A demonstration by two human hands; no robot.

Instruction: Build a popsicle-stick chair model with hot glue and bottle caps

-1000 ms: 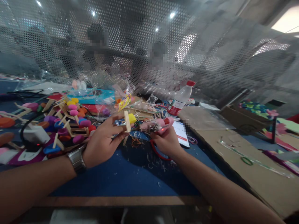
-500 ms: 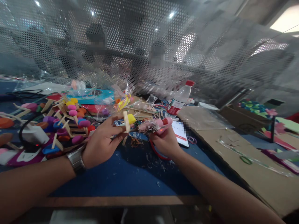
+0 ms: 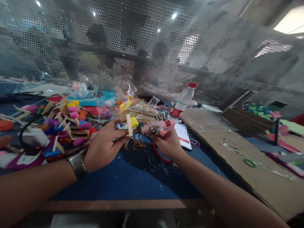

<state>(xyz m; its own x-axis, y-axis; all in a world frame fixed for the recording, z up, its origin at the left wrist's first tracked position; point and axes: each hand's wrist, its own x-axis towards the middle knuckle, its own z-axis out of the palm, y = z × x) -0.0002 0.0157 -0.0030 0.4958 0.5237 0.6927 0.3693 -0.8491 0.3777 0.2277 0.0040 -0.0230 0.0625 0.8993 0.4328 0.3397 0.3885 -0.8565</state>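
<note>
My left hand (image 3: pixel 104 144), with a metal watch on the wrist, pinches a small wooden-stick piece (image 3: pixel 129 125) held upright. A yellow part (image 3: pixel 134 122) sits right behind the sticks; whether it is joined to them I cannot tell. In my right hand (image 3: pixel 168 144) is a pink hot glue gun (image 3: pixel 163 126), a small red light glowing on its side. Its messy, glue-crusted front points left at the yellow part, with a small gap between them. Below both hands, thin strings and shreds of glue (image 3: pixel 137 144) lie on the blue tabletop (image 3: pixel 114 182).
At left lies a heap of small stick pieces with coloured pads (image 3: pixel 68 126), beside a white plug (image 3: pixel 36 139) with a black cable. Behind are a turquoise box (image 3: pixel 87 98) and plastic wrappers. A bottle (image 3: pixel 181 103), phone (image 3: pixel 183 136) and cardboard (image 3: pixel 228 152) stand or lie to the right.
Both hands stay nearly in place. The stick piece and yellow part have shifted very slightly, and the glue gun keeps pointing at them.
</note>
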